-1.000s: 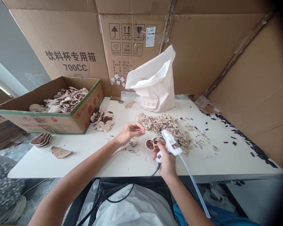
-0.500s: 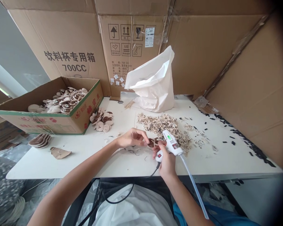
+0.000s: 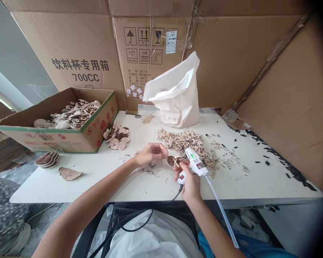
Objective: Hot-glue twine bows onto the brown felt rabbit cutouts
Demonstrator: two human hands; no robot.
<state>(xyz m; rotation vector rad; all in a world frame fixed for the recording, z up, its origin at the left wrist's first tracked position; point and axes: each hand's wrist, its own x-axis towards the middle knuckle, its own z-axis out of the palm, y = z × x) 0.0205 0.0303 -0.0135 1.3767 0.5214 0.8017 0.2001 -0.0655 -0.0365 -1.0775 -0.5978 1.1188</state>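
Cardboard [image 3: 231,61] walls the worktable [image 3: 70,186] beneath the glue gun [image 3: 195,165].

A workshop: white worktable [image 3: 48,188] backed by flattened cardboard cartons [image 3: 231,61].

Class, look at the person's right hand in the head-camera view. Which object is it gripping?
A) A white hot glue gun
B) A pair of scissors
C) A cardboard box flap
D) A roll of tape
A: the right hand is wrapped around the grip of the white hot glue gun, with a long clear glue stick running out of its rear.
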